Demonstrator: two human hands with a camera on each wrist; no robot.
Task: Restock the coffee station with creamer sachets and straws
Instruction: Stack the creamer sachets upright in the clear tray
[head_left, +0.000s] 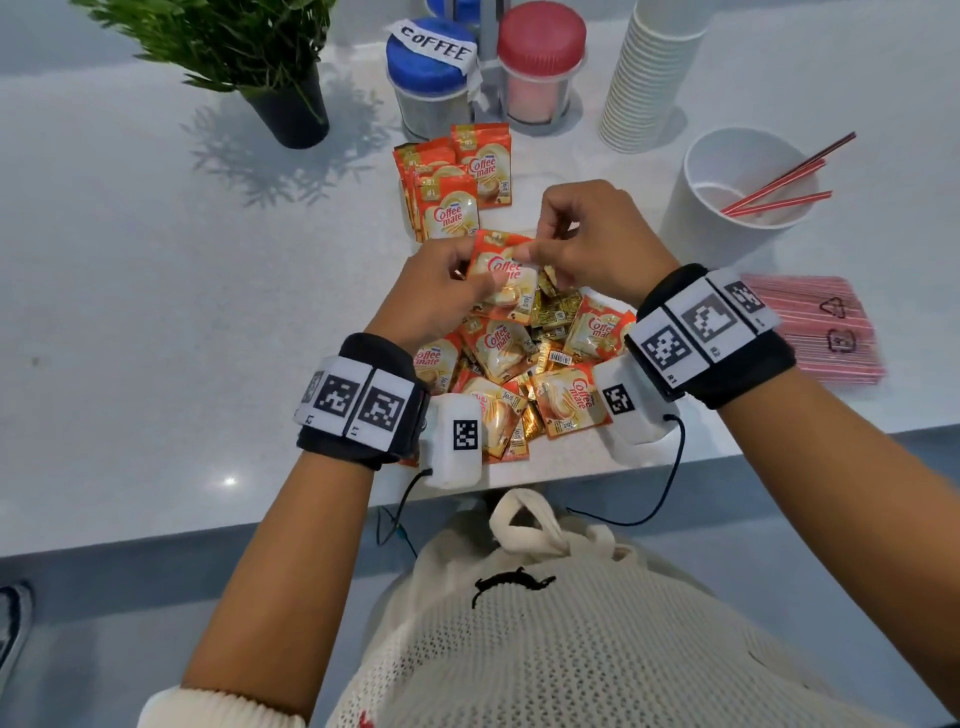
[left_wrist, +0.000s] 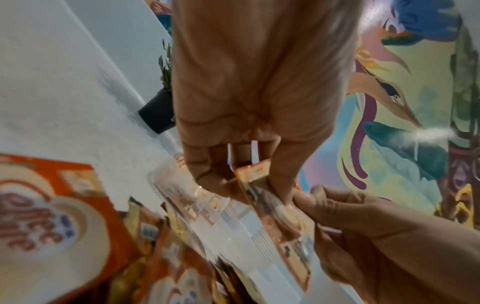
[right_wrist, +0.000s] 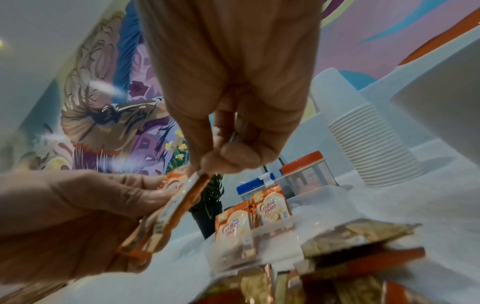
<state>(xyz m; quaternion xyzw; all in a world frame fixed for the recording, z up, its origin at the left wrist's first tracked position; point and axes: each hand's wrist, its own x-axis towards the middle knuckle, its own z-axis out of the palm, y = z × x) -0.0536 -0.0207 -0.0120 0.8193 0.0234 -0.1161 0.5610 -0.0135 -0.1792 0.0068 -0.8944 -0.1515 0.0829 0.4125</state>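
Seen from the head, the left hand (head_left: 434, 296) and right hand (head_left: 597, 241) pinch one creamer sachet (head_left: 506, 278) above a loose sachet pile (head_left: 524, 374) at the worktop's (head_left: 156, 322) near edge; straws (head_left: 779, 187) lean in a white cup (head_left: 727, 197) toward the right edge. Left wrist: fingers (left_wrist: 207, 170) pinch the sachet's top corner. Right wrist: fingers (right_wrist: 228, 160) pinch its upper edge, upright sachets (right_wrist: 254, 214) behind.

Plant: green sprigs in a black pot (head_left: 291, 111), far left of counter (head_left: 130, 312)
Jars: blue-lidded one labelled COFFEE (head_left: 431, 78), red-lidded one (head_left: 540, 62) beside it
Cups: tall white stack (head_left: 654, 78), far right
Wall: colourful bird mural (left_wrist: 389, 98)
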